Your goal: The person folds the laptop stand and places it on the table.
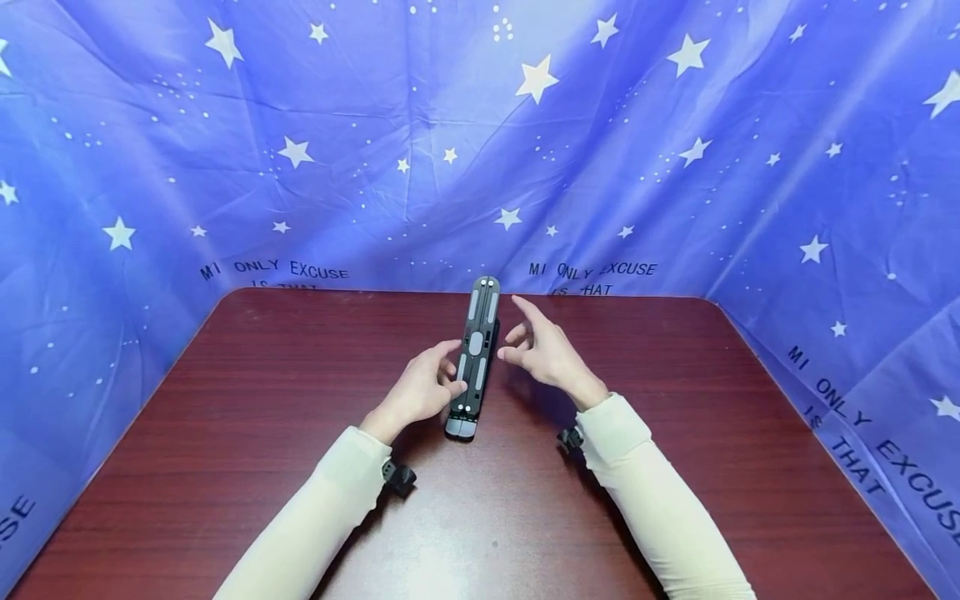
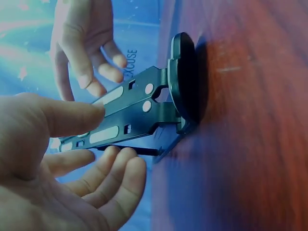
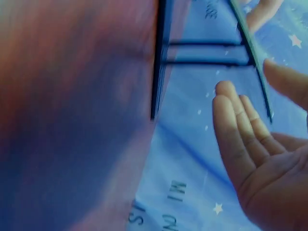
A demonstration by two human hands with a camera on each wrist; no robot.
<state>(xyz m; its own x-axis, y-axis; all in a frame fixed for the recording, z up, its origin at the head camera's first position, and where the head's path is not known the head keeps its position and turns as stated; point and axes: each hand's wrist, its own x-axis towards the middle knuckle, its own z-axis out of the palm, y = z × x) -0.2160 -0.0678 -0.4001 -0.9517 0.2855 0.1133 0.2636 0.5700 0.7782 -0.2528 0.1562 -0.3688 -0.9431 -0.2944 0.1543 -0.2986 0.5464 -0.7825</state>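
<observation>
A black folding laptop stand point(image 1: 476, 343) with grey pads stands upright on its base at the middle of the table, narrow and nearly closed side to side. In the right wrist view, two thin bars join its raised top plate point(image 3: 249, 45) to the base. My left hand point(image 1: 420, 387) pinches the stand's left edge, thumb on top and index finger underneath; its other fingers curl loosely below, as the left wrist view shows. Beside the right edge, my right hand point(image 1: 551, 354) hovers apart from the stand, index finger stretched forward and the others relaxed.
A dark red wooden table point(image 1: 247, 433) extends on all sides of the stand. Blue curtains with white stars point(image 1: 408, 150) enclose its back and sides. Black wrist cameras point(image 1: 401, 478) are strapped under both pale sleeves.
</observation>
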